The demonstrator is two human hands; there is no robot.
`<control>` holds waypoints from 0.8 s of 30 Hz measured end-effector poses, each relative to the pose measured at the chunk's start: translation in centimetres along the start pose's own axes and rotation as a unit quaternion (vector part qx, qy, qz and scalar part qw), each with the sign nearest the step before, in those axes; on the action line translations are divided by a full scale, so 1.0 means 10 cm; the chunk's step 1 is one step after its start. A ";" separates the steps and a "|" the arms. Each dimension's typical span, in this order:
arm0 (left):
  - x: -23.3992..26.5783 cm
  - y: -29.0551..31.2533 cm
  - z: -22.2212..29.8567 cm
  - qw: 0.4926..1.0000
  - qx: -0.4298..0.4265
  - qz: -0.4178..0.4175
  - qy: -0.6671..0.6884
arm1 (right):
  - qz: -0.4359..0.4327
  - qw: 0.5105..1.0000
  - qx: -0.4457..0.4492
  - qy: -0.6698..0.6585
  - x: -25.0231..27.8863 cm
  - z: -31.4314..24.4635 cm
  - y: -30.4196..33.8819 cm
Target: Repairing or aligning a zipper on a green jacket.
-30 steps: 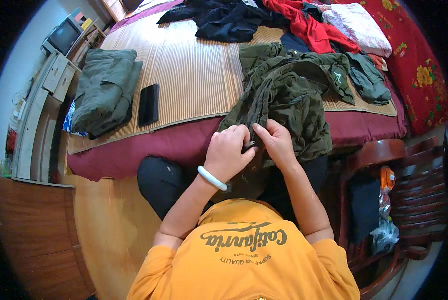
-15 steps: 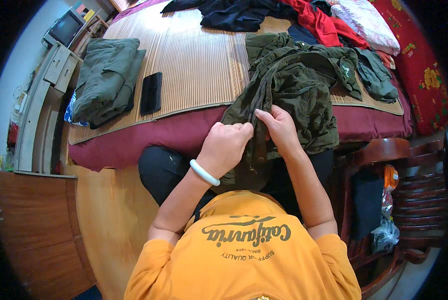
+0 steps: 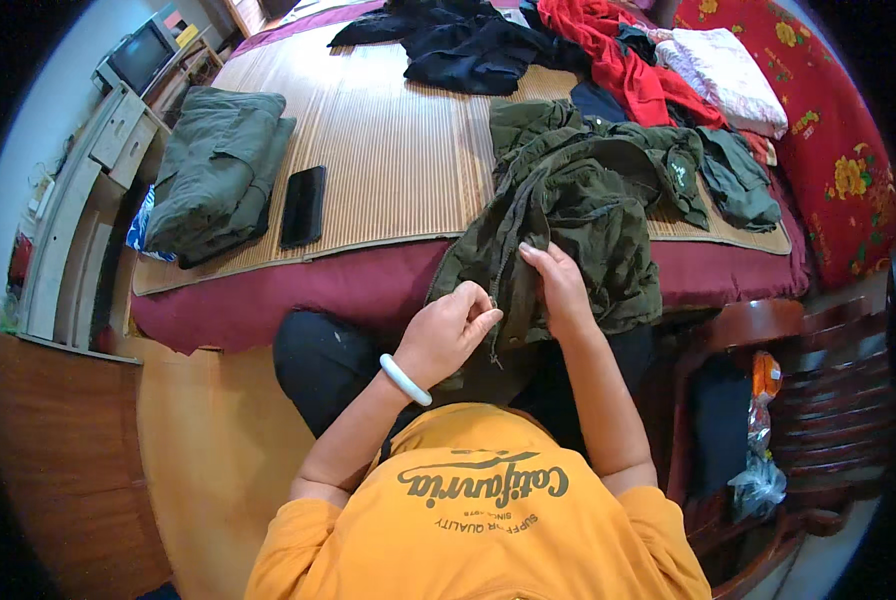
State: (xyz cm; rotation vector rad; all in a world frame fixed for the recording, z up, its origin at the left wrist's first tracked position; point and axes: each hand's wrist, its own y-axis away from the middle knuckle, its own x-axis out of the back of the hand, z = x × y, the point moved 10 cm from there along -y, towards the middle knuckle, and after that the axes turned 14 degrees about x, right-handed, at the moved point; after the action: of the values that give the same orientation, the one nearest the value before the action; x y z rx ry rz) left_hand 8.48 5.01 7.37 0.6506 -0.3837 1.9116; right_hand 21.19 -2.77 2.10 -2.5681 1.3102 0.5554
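Observation:
A dark olive-green jacket (image 3: 608, 215) lies rumpled over the near edge of the bed, its front hanging down toward my lap. My left hand (image 3: 453, 330), with a white bangle at the wrist, is pinched at the jacket's zipper edge near its lower end. A thin cord or pull dangles just below those fingers. To the right, my right hand (image 3: 562, 290) grips the other front edge of the jacket, thumb on top. The fingers under the cloth are hidden.
A bamboo mat (image 3: 388, 150) covers the bed. On it lie a folded green garment stack (image 3: 218, 170), a black phone (image 3: 303, 207), black clothing (image 3: 468, 50), a red garment (image 3: 618, 60) and a folded white quilt (image 3: 723, 80). A dark wooden chair (image 3: 748, 320) stands at right.
My left hand has moved slightly down and left along the jacket's zipper edge. My right hand keeps its grip a little lower in view. The whole view has shifted slightly.

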 end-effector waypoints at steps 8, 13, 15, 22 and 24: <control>0.01 -0.03 -0.16 0.997 0.067 0.037 -0.009 | 0.032 0.994 -0.034 -0.103 -0.03 0.04 0.09; -0.06 -0.04 -0.23 0.998 0.067 0.004 0.004 | 0.028 0.991 -0.035 -0.129 -0.01 0.13 0.10; -0.07 -0.06 -0.26 0.998 0.063 0.001 0.024 | 0.027 0.989 -0.032 -0.143 -0.03 0.11 0.12; -0.35 -0.10 -0.46 0.916 0.191 -0.129 0.327 | 0.014 0.984 -0.040 -0.170 0.09 0.24 0.10; -0.37 -0.09 -0.50 0.921 0.191 -0.142 0.308 | 0.003 0.984 -0.042 -0.173 0.07 0.23 0.11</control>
State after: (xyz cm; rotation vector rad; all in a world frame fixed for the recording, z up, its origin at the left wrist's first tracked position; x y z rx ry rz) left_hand 9.19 5.29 1.15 0.2938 0.4732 1.8037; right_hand 20.18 -3.16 -0.27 -2.3872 1.1939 1.0250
